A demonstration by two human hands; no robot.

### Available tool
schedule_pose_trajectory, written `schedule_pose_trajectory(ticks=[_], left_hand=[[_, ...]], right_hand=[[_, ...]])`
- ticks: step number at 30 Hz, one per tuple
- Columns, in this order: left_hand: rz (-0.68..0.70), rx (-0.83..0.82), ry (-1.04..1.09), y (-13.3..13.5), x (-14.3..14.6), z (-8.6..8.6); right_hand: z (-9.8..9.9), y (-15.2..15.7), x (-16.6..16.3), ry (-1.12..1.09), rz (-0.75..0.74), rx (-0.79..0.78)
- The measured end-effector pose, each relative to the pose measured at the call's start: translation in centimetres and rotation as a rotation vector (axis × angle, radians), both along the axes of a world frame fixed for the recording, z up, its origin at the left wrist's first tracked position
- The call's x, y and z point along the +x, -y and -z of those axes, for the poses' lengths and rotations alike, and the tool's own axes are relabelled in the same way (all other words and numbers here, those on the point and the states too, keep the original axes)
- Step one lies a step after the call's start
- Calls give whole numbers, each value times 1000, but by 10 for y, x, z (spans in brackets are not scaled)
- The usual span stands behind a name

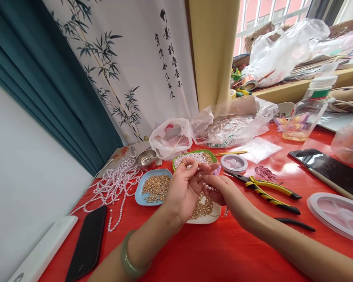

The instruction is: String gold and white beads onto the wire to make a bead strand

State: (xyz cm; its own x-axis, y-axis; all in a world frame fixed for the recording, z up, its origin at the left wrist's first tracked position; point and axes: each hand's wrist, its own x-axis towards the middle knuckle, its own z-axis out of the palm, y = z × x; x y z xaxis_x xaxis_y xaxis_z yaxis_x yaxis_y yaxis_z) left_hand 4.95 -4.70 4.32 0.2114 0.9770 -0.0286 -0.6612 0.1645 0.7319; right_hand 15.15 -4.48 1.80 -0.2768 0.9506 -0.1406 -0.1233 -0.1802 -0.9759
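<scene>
My two hands meet above a white plate (202, 220) of gold beads. My left hand (182, 192), palm turned up, is closed in a pinch of thumb and forefinger; whatever lies in the pinch is too small to make out. My right hand (229, 192) curls round a string of beads (209, 188), and the loose end dangles below its fingers. The fingertips of both hands touch or nearly touch. Just left stands a blue plate (139, 194) with gold beads. Behind the hands, a green plate (213, 155) carries white and gold beads, partly hidden.
Pearl strands (114, 182) and a small metal bowl (146, 159) lie left, near a black phone (88, 239). On the right are yellow-black pliers (270, 192), a thread spool (234, 162), another phone (329, 168) and a clear bottle (306, 113). Plastic bags (229, 127) stand behind.
</scene>
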Motion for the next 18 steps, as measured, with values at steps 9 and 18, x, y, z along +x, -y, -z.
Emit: schedule_pose_trajectory(ticks=[9,18], left_hand=[[31,4,-72,-5,-2,2],[-112,17,-215,-15,-14,-5]], right_hand=[[12,-9,2,-26,-102,-21],[-8,-13,18,-169,-204,79]])
